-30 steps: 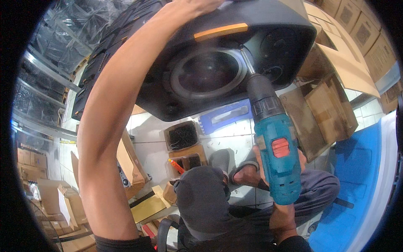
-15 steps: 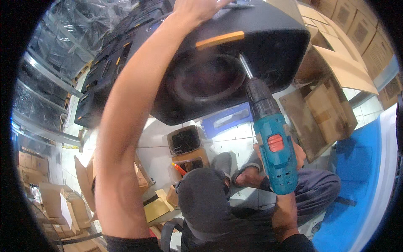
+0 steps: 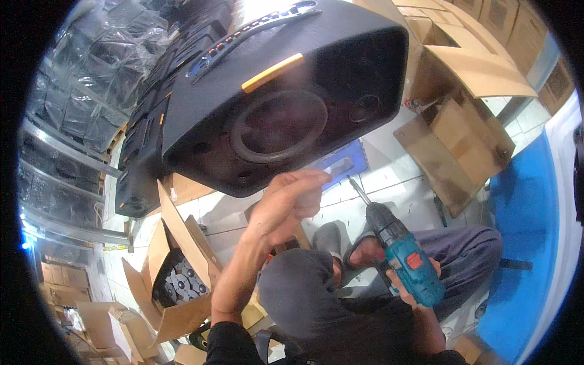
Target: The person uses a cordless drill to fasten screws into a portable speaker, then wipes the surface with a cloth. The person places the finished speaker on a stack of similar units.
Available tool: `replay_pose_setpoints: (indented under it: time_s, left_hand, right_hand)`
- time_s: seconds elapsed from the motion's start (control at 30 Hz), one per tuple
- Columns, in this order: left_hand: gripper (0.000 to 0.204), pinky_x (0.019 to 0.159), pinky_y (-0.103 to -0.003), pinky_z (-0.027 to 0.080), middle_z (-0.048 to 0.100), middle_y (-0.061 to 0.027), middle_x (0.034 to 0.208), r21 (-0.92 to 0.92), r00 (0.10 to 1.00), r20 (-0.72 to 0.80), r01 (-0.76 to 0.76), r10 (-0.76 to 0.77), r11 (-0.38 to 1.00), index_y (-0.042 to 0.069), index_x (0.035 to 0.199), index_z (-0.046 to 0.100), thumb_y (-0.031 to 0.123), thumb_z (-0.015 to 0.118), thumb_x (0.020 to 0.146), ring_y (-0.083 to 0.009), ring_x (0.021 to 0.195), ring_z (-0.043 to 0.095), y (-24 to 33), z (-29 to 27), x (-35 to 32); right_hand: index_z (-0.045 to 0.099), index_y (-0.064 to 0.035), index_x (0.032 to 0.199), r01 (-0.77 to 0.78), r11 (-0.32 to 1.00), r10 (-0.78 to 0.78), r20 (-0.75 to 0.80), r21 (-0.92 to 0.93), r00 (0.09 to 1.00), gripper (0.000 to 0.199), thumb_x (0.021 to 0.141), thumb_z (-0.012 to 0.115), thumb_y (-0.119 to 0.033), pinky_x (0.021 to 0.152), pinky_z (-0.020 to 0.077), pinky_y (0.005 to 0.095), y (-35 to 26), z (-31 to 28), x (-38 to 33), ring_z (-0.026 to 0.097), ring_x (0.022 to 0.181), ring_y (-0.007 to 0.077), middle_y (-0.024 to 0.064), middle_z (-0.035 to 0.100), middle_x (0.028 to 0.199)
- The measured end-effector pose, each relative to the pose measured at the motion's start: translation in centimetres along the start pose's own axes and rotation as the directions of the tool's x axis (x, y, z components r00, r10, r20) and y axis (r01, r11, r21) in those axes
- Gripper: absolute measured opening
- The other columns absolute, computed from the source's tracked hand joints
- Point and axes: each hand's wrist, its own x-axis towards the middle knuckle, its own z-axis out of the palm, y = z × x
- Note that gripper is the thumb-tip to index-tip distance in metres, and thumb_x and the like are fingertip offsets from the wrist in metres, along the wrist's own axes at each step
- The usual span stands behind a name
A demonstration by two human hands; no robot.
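My right hand (image 3: 404,283) is wrapped round the grip of a teal and black cordless drill (image 3: 413,261). The long metal bit points up and left. Just left of the bit tip is my left hand (image 3: 289,204), with its fingers drawn together in a pinch. Whatever lies between them is too small or hidden to make out. Beyond both hands stands a large black speaker cabinet (image 3: 347,55), with a round cone (image 3: 280,125) facing me. An orange-yellow strip (image 3: 272,73) runs along its front, and a long handle (image 3: 255,33) crosses its top.
A blue plastic piece (image 3: 359,159) lies on the tiled floor beneath the cabinet. At the left, an open carton (image 3: 188,316) holds several round metal parts (image 3: 182,283). More open cardboard (image 3: 468,146) and a blue surface (image 3: 523,219) are on the right. Wrapped stacks (image 3: 91,79) stand far left.
My left hand has come off the cabinet's top and down beside the bit tip. The drill has drawn back from the speaker, lower and nearer my lap. The view has shifted too.
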Motion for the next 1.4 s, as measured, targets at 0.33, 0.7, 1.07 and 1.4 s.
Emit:
replay_pose_setpoints:
  time_s: [0.33, 0.7, 1.07, 1.4]
  left_hand:
    - [0.022, 0.094, -0.038, 0.050, 0.063, -0.0125, 0.112, -0.224, 0.980, -0.190, 0.016, -0.059, 0.975, -0.007, 0.119, 0.062, 0.004, 0.059, 0.101, -0.0188, 0.096, 0.058, -9.7, -3.4, 4.4]
    - [0.019, 0.061, -0.025, 0.040, 0.060, -0.0003, 0.084, -0.248, 0.989, -0.144, -0.017, -0.020, 0.969, 0.008, 0.099, 0.064, 0.026, 0.067, 0.103, -0.0099, 0.068, 0.047, -8.8, -2.6, 4.6]
    - [0.018, 0.060, -0.025, 0.039, 0.059, -0.0010, 0.078, -0.166, 0.987, -0.144, -0.100, 0.076, 0.981, 0.007, 0.092, 0.066, 0.022, 0.069, 0.101, -0.0097, 0.067, 0.047, -8.6, -2.1, 4.4]
    - [0.020, 0.056, -0.024, 0.038, 0.061, -0.0002, 0.078, 0.077, 0.996, 0.072, -0.062, 0.057, 0.995, 0.002, 0.092, 0.069, 0.021, 0.071, 0.100, -0.0093, 0.062, 0.048, -7.8, -5.8, 5.5]
  right_hand:
    - [0.071, -0.0143, 0.094, -0.041, 0.975, 0.053, -0.050, 0.217, 0.997, 0.041, 0.066, 0.094, -0.033, 0.060, 0.0555, 0.0373, -0.5, 0.2, 1.0, 0.068, 0.063, 0.0246, 0.0034, 0.071, 0.077]
    - [0.070, -0.0119, 0.091, -0.115, 0.954, 0.113, 0.020, 0.277, 0.993, 0.050, 0.060, 0.096, -0.042, 0.058, 0.0556, 0.0358, 0.0, 0.3, 0.1, 0.066, 0.058, 0.0231, 0.0026, 0.068, 0.074]
    - [0.067, -0.0105, 0.106, -0.075, 0.927, 0.051, 0.074, 0.367, 0.996, 0.055, 0.070, 0.092, -0.044, 0.071, 0.0491, 0.0422, 0.1, 0.8, -1.2, 0.063, 0.074, 0.0273, 0.0039, 0.066, 0.089]
    - [0.069, -0.0113, 0.096, -0.091, 0.918, 0.047, 0.121, 0.386, 0.992, 0.055, 0.061, 0.096, -0.044, 0.065, 0.0504, 0.0396, 0.9, -0.3, 0.2, 0.064, 0.069, 0.0258, 0.0041, 0.067, 0.082]
